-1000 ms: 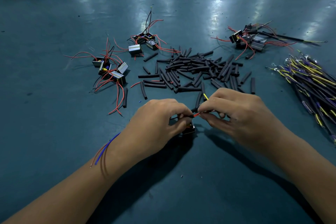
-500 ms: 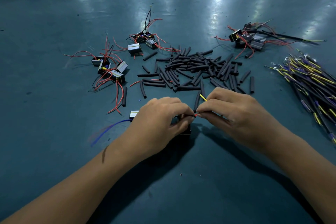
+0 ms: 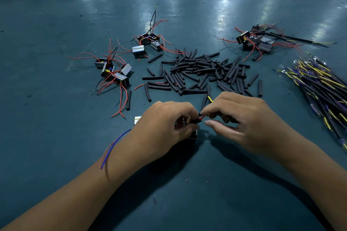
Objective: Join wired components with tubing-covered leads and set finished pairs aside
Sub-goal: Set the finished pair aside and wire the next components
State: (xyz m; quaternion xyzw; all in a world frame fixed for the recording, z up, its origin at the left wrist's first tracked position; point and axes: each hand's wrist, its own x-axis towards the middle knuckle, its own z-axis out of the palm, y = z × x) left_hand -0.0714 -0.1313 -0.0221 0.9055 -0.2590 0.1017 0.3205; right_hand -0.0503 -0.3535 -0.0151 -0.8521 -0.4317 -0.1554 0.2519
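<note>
My left hand [image 3: 165,125] grips a small black wired component [image 3: 192,134] low on the table and pinches its red lead. My right hand [image 3: 242,120] pinches a tubing-covered lead [image 3: 210,99] whose yellow tip sticks up above the fingers. The two fingertip pairs meet over a short red wire end [image 3: 201,117]. A blue wire [image 3: 114,144] trails from under my left hand along the wrist. Part of a second component [image 3: 137,119] shows at the left of that hand.
A pile of black tubing pieces [image 3: 202,73] lies just beyond my hands. Component clusters with red wires sit at the left [image 3: 114,73], centre back [image 3: 148,43] and back right [image 3: 255,41]. A bundle of yellow and purple leads [image 3: 319,84] lies at the right edge.
My hands have stayed together working the red wire end. The blue wire swung out to the left and back along my wrist. A second component now shows left of my hand.
</note>
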